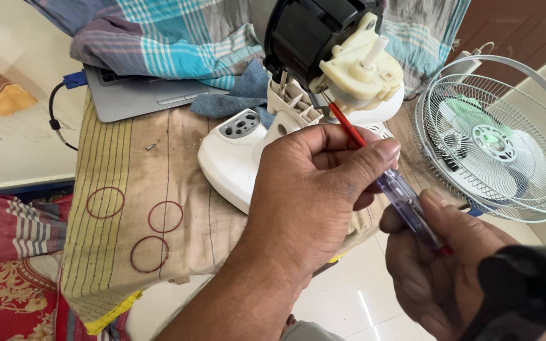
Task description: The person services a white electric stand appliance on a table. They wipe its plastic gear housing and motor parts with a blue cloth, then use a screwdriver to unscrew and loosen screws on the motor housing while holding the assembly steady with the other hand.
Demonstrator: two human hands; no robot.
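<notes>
- The left hand (314, 189) is curled, its thumb and fingers pinched on the red shaft of a screwdriver (387, 173), just above the clear handle.
- The right hand (437, 265) is wrapped around the lower end of that clear handle, fingers folded on it; a dark blurred object covers part of this hand at the bottom right.
- The screwdriver slants up to the left, its tip against the cream motor block (358, 72) of a dismantled table fan.
- The motor block sits under a black housing (304, 31) and above the white fan base (232, 158), which has a grey button panel.
- The base rests on a table under a beige cloth (127, 189) with stripes and red rings; a small screw (151, 146) lies on the cloth, well apart from the hands.
- Behind the base lie a blue rag (241, 95), a grey laptop (134, 95) and a checked cloth (172, 38) draped over it.
- To the right lies the fan's pale wire guard (494, 139), by the table's edge.
- Below is a glossy white tiled floor (355, 297).
</notes>
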